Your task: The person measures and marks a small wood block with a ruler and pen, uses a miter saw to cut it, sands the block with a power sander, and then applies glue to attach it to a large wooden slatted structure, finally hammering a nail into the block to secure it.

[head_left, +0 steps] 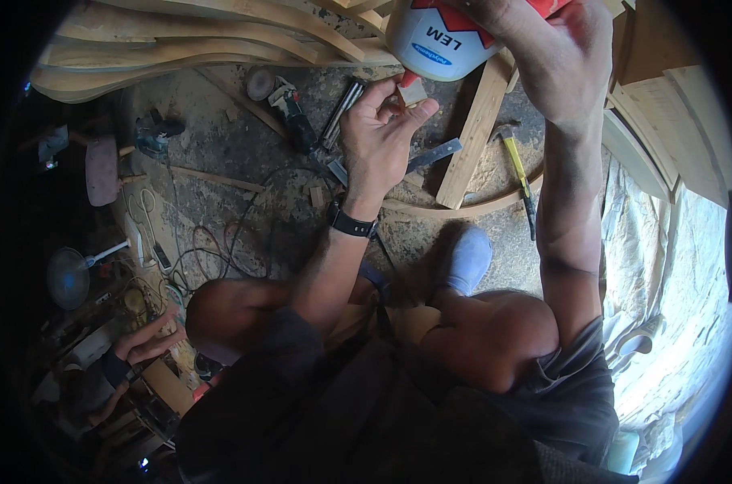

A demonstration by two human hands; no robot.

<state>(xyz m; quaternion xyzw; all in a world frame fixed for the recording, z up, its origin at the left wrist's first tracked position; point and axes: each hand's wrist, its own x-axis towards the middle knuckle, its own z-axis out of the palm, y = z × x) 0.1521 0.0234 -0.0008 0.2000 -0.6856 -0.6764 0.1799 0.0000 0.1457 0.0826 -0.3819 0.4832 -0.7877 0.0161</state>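
Observation:
My right hand (pixel 566 68) grips a large white glue bottle (pixel 442 44) with red markings, tipped so its red nozzle (pixel 409 78) points down. Just under the nozzle is a small light wood block (pixel 413 93), pinched between the thumb and fingers of my left hand (pixel 380 143). The nozzle meets or nearly meets the block; I cannot tell whether glue is coming out. A dark watch band (pixel 354 224) circles my left wrist. Below the hands lies a metal square (pixel 435 155), beside a straight wooden plank (pixel 472 137).
Curved wooden slats (pixel 180 40) stand along the far left. A yellow-handled hammer (pixel 513 153), an angle grinder (pixel 292 113) and a curved wooden strip (pixel 471 212) lie on the stained floor. Cords run left toward a fan (pixel 68 278). Another person (pixel 128 351) is at lower left.

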